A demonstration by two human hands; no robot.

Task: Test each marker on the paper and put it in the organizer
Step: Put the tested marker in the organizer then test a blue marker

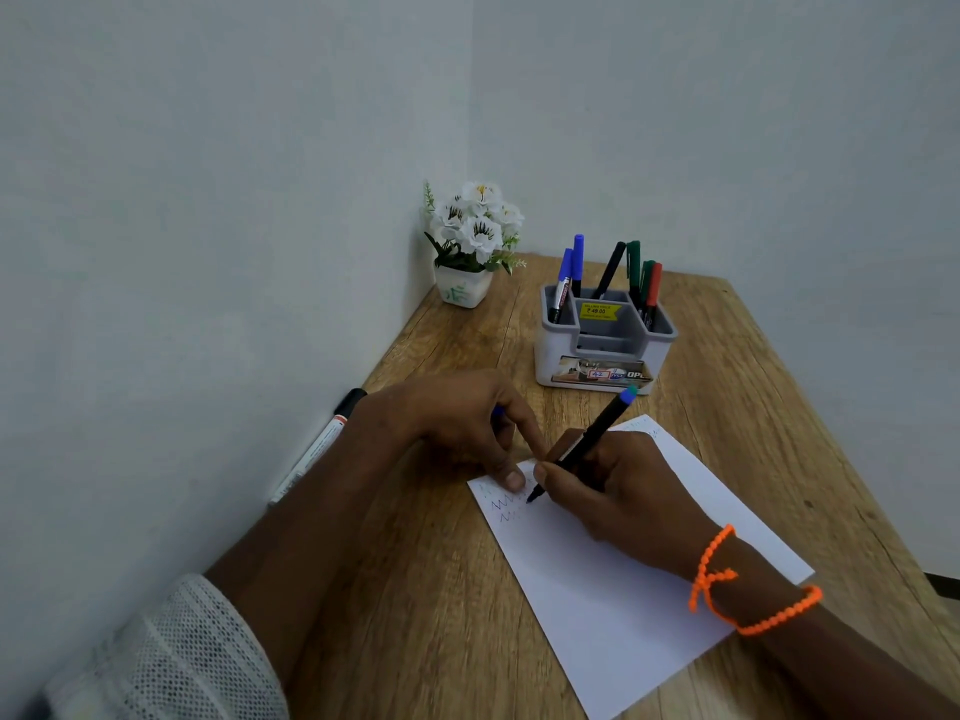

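Head view: my right hand grips marker, tip on paper; left hand forefinger pins paper, blue bit inside — unclear if gripped.

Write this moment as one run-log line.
right hand: marker tip on paper | left hand: fingertip presses paper | organizer: several markers
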